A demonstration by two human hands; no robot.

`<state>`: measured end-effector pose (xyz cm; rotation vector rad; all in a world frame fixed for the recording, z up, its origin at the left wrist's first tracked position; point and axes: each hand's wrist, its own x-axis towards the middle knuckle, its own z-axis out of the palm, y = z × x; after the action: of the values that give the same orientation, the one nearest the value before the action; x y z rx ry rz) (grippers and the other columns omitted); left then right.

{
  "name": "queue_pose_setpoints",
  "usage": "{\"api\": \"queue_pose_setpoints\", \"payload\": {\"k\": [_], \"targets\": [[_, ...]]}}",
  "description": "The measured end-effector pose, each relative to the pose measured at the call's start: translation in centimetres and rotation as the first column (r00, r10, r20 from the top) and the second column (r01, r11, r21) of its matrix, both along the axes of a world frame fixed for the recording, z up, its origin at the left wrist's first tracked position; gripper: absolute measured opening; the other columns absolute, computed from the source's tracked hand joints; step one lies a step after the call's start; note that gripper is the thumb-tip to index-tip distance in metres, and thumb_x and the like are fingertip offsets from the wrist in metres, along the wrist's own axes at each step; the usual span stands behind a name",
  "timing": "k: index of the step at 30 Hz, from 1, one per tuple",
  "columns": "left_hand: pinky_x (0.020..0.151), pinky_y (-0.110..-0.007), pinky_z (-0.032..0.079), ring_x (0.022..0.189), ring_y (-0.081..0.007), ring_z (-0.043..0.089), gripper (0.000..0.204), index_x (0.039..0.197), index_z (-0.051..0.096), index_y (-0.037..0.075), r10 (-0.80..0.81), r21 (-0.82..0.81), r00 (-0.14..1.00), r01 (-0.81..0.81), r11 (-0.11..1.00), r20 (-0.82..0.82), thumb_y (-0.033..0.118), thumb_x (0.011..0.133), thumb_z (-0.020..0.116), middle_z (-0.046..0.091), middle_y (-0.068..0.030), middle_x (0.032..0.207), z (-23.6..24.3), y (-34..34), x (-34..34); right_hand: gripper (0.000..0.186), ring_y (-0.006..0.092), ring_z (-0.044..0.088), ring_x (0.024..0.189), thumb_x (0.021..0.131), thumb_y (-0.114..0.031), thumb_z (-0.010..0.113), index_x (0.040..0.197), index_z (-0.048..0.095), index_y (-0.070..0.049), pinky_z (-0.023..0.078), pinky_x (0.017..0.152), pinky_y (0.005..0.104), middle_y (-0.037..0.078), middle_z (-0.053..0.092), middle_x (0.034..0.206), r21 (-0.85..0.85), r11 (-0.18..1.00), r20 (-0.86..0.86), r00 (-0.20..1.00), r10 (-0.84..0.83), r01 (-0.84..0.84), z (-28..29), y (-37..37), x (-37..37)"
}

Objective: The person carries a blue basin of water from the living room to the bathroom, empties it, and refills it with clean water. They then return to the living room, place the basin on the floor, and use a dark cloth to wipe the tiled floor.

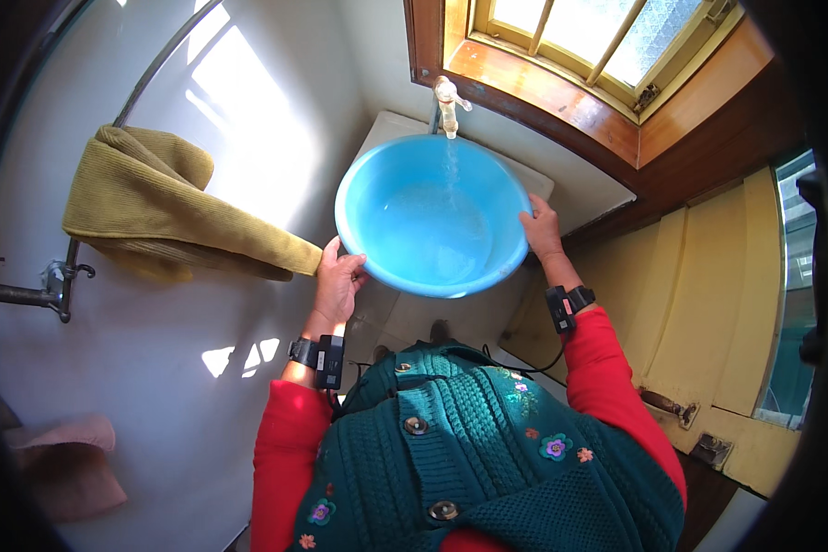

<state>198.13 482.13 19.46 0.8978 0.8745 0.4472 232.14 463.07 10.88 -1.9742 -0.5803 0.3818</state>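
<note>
A large round blue basin (pixel 386 265) sits beneath a wall tap (pixel 447 101), and a stream of water runs from the spout into it. Shallow water covers its bottom. My left hand (pixel 339 279) grips the rim at the near left, thumb over the edge. On the right side, my right hand (pixel 542 227) holds the rim too, its fingers mostly hidden behind the wall of the basin. The basin is roughly level.
Behind the basin shows the pale edge of a sink (pixel 377 134). An olive towel (pixel 143 198) hangs from a metal rail at left, its end reaching my left hand. A wooden-framed window (pixel 580 78) is above right; a yellow door (pixel 681 294) stands at right. A pink cloth (pixel 69 465) hangs lower left.
</note>
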Motion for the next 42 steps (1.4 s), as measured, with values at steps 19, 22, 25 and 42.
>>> {"api": "queue_pose_setpoints", "payload": {"k": [19, 22, 25, 42], "targets": [[0.077, -0.027, 0.051, 0.081, -0.0109, 0.061, 0.032, 0.118, 0.056, 0.004, -0.106, 0.136, 0.980, 0.130, 0.982, -0.169, 0.022, 0.092, 0.057, 0.063, -0.0044, 0.098, 0.9, 0.5, -1.9, 0.059, 0.0217, 0.063, 0.085, 0.091, -0.029, 0.058, 0.140, 0.039, -0.002, 0.051, 0.072, 0.0331, 0.014, 0.060, 0.117, 0.185, 0.956, -0.366, 0.919, -0.148, 0.228, -1.7, -1.0, -1.8], [0.071, -0.024, 0.053, 0.075, -0.0094, 0.062, 0.030, 0.117, 0.058, 0.003, -0.114, 0.253, 0.976, 0.159, 0.954, -0.184, 0.020, 0.092, 0.058, 0.065, -0.0035, 0.091, 3.6, 1.4, -5.1, 0.062, 0.0209, 0.061, 0.091, 0.092, -0.035, 0.057, 0.142, 0.038, -0.004, 0.051, 0.074, 0.0340, 0.012, 0.059, 0.119, 0.161, 0.946, -0.479, 0.861, -0.174, 0.280, -1.2, -2.9, -2.9], [0.069, -0.023, 0.053, 0.071, -0.0081, 0.062, 0.022, 0.107, 0.063, 0.005, 0.008, 0.401, 1.000, -0.012, 0.916, 0.013, 0.022, 0.096, 0.057, 0.065, -0.0021, 0.084, 7.5, 2.6, -8.1, 0.061, 0.0158, 0.059, 0.079, 0.093, -0.035, 0.055, 0.144, 0.034, -0.010, 0.049, 0.065, 0.0304, 0.008, 0.060, 0.111, 0.143, 0.943, -0.544, 0.820, -0.180, 0.302, -1.7, -4.3, -3.6], [0.054, -0.022, 0.045, 0.061, -0.0068, 0.051, 0.048, 0.132, 0.036, 0.005, 0.320, 0.768, 0.860, -0.502, 0.399, 0.396, 0.003, 0.090, 0.059, 0.057, -0.0005, 0.083, 18.9, 8.2, -10.4, 0.040, 0.0121, 0.055, 0.054, 0.089, -0.007, 0.048, 0.128, 0.049, -0.001, 0.045, 0.046, 0.0247, 0.009, 0.062, 0.078, 0.159, 0.909, -0.523, 0.814, -0.253, 0.385, -5.8, -12.5, -10.4]]}}
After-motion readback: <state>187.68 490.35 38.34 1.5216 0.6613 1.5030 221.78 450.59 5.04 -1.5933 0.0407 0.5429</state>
